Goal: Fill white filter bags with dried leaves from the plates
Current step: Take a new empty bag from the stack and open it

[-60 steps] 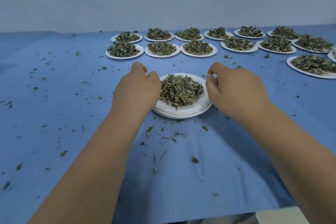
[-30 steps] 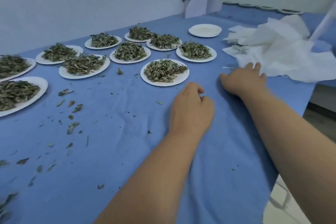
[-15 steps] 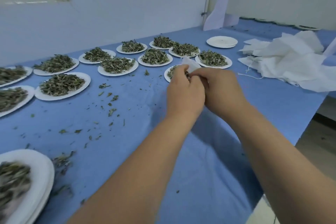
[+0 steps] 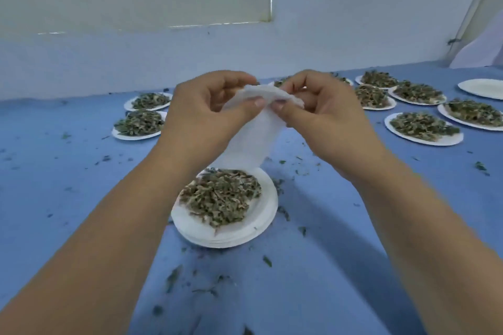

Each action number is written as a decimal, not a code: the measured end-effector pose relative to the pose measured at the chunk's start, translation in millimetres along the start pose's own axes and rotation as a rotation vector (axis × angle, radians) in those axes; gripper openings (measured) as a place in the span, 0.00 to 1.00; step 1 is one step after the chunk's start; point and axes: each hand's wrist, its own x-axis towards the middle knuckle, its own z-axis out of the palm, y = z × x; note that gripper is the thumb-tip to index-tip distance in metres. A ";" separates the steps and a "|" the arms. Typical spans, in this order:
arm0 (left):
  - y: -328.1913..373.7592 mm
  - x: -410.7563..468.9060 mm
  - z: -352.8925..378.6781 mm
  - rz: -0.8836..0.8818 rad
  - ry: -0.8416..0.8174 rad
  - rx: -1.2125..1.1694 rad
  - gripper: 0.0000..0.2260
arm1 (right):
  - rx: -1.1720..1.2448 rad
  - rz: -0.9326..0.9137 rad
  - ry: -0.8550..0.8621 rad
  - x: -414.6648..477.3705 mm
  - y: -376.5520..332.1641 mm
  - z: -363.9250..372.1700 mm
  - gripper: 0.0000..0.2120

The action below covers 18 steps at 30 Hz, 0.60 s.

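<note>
White, the bag (image 4: 253, 133) now hangs at the centre of the frame. Half a second ago only a corner of it showed between the hands, low over a plate. The left hand (image 4: 206, 117) and right hand (image 4: 324, 114) are close together. Each pinches the bag's top edge between thumb and forefinger, thumb tips almost meeting, and the mouth is spread a little between them. The bag's lower end reaches the far edge of the leaves (image 4: 223, 198); whether it touches them cannot be told. The leaves are heaped on a stack of plates (image 4: 190, 226), which sat in the lower left corner earlier and is now at lower centre. The heap of white bags at the right edge has gone from view. Loaded plates lie at mid left (image 4: 136, 136) and mid right (image 4: 435, 141), and a bare plate (image 4: 481, 88) is at upper right. Leaf scraps (image 4: 268, 261) dot the blue cloth (image 4: 68, 185).
</note>
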 end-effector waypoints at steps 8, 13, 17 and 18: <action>-17.5 -21.2 -98.0 0.069 0.196 0.350 0.14 | -0.146 -0.085 -0.148 29.9 -21.2 101.9 0.10; -40.0 -32.0 -121.9 0.106 0.447 0.461 0.12 | -0.236 -0.184 -0.222 40.5 -19.1 132.2 0.10; -52.6 -41.2 -132.7 0.105 0.558 0.522 0.09 | -0.258 -0.258 -0.260 45.4 -13.4 146.0 0.09; -54.9 -43.1 -134.0 0.110 0.552 0.561 0.09 | -0.270 -0.291 -0.283 45.1 -12.9 148.9 0.09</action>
